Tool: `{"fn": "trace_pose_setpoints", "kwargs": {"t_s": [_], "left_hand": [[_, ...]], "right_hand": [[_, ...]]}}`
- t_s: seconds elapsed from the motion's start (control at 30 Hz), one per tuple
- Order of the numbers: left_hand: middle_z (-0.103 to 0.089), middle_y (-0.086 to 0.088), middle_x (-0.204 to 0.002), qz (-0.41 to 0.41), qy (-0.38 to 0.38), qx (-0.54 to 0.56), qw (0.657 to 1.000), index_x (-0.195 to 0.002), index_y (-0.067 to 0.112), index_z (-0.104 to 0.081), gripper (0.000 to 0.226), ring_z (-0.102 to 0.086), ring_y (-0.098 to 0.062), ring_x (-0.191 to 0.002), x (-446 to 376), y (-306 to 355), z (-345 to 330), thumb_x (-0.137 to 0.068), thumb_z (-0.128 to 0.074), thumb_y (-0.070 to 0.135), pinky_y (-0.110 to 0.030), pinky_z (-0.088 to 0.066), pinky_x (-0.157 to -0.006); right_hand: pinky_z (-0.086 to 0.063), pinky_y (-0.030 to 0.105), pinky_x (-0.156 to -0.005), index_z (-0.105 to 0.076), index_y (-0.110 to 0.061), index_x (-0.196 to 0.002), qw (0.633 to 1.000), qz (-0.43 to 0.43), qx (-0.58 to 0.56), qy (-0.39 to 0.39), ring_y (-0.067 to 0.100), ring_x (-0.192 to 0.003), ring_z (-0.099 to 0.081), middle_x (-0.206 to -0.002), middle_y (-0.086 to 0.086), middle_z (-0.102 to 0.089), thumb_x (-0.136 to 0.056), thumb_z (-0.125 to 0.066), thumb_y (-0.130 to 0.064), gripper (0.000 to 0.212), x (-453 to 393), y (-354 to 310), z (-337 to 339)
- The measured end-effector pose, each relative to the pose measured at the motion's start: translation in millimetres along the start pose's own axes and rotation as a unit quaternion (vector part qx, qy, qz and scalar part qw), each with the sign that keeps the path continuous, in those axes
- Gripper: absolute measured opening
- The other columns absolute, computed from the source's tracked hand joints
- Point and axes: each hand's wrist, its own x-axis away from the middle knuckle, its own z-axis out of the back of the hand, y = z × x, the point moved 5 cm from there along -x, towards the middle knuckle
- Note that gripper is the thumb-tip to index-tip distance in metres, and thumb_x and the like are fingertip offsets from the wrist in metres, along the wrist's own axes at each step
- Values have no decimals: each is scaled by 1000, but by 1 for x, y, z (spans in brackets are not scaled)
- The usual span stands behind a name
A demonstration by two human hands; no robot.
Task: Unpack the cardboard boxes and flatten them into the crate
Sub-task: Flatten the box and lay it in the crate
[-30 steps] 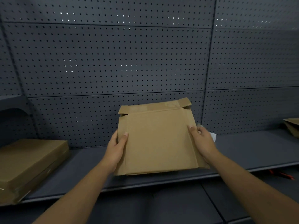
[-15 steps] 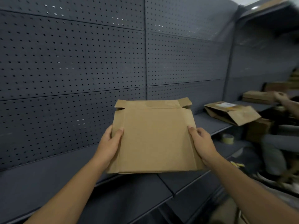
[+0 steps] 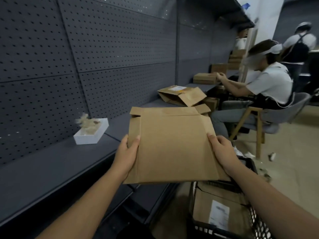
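A flattened brown cardboard box (image 3: 174, 145) hangs in the air in front of me, held flat by both hands. My left hand (image 3: 126, 154) grips its left edge, thumb on top. My right hand (image 3: 222, 150) grips the right edge the same way. Below, at the lower right, stands a black mesh crate (image 3: 255, 219) with flattened cardboard (image 3: 215, 206) bearing a white label inside. The held box partly hides the crate's far rim.
A dark shelf (image 3: 51, 166) runs along a perforated wall on my left, carrying a small white box (image 3: 91, 133) with crumpled paper and an opened cardboard box (image 3: 181, 95) farther along. A seated person (image 3: 264, 83) works at the shelf on a chair (image 3: 269, 118); another person stands behind.
My view has swung to the right, carrying the flattened box away from the shelf toward the crate. Both hands keep the same hold on its edges.
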Motion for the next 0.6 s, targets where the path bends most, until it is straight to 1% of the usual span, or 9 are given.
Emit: {"fn": "trace_pose_setpoints", "kwargs": {"t_s": [0.1, 0.17, 0.23, 0.3, 0.37, 0.4, 0.47, 0.57, 0.6], "left_hand": [[-64, 15, -125, 19, -38, -7, 999, -142, 39, -51, 46, -64, -11, -111, -6, -26, -51, -100, -54, 59, -41, -55, -95], [-64, 17, -124, 29, -55, -17, 998, -138, 42, -50, 40, -63, -9, -111, -10, -43, -84, -101, -54, 57, -42, -53, -98], [-66, 15, -123, 38, -74, -19, 996, -138, 37, -53, 41, -63, -11, -113, -12, -59, -118, -101, -54, 56, -43, -53, -99], [-67, 13, -124, 54, -94, -25, 994, -141, 33, -53, 55, -64, -14, -115, -12, -73, -149, -95, -60, 62, -45, -53, -100], [-65, 13, -128, 65, -122, -43, 989, -144, 32, -48, 79, -63, -13, -116, -14, -93, -178, -81, -69, 74, -45, -52, -102], [-64, 13, -130, 71, -135, -55, 987, -146, 32, -46, 88, -63, -13, -116, -16, -103, -192, -75, -73, 76, -45, -52, -103], [-64, 11, -132, 88, -149, -81, 982, -148, 30, -44, 97, -63, -15, -117, -21, -127, -220, -69, -78, 74, -44, -52, -103], [-67, 9, -128, 106, -163, -102, 976, -143, 27, -50, 84, -65, -13, -115, -27, -161, -259, -73, -86, 58, -33, -54, -95], [-67, 9, -129, 109, -166, -110, 974, -144, 28, -50, 85, -64, -12, -115, -29, -172, -271, -73, -88, 56, -33, -53, -97]], "right_hand": [[-45, 34, -71, -65, -9, -101, 999, -25, 11, 16, 23, -91, -63, -98, 10, -66, -103, -47, -57, 51, -6, 38, 30], [-46, 32, -71, -66, -11, -103, 999, -38, 17, 25, 18, -90, -63, -98, 6, -67, -104, -45, -55, 48, -11, 65, 47], [-46, 32, -71, -66, -14, -103, 997, -55, 33, 39, 18, -91, -64, -98, 3, -67, -105, -42, -55, 48, -16, 93, 64], [-46, 33, -70, -65, -18, -103, 994, -83, 48, 48, 16, -90, -63, -97, 1, -67, -103, -42, -60, 48, -20, 123, 81], [-48, 35, -70, -65, -19, -104, 992, -102, 58, 45, 17, -90, -66, -97, -1, -69, -97, -48, -68, 52, -23, 155, 92], [-50, 37, -71, -65, -20, -104, 991, -110, 65, 44, 18, -90, -67, -97, -1, -70, -93, -53, -71, 54, -25, 170, 97], [-50, 37, -68, -63, -19, -104, 986, -133, 85, 45, 19, -88, -67, -98, 0, -69, -88, -62, -69, 53, -29, 200, 106], [-47, 35, -66, -58, -15, -111, 976, -163, 131, 57, 20, -90, -65, -104, 3, -68, -87, -67, -64, 55, -36, 245, 115], [-47, 36, -66, -55, -15, -112, 971, -170, 158, 57, 22, -91, -65, -104, 3, -67, -88, -65, -63, 55, -38, 259, 117]]}}
